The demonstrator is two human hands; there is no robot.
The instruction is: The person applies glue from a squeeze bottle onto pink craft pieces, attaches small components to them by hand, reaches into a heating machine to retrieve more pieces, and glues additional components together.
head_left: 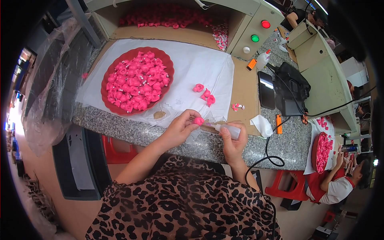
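My left hand [182,127] pinches a small pink piece [199,121] at the front edge of the granite counter [120,128]. My right hand [232,141] grips a small clear squeeze bottle [227,129] whose nozzle points left at that piece. A red round tray [110,72] heaped with several pink pieces sits on a white cloth [208,68] to the upper left. Three loose pink pieces [205,93] lie on the cloth just beyond my hands.
A dark phone [266,90] and a black device [294,94] with cables sit to the right. A control box with red and green buttons [258,30] stands behind. An orange tool [279,124] and crumpled tissue [262,125] lie near my right hand. Another person [340,182] works at lower right.
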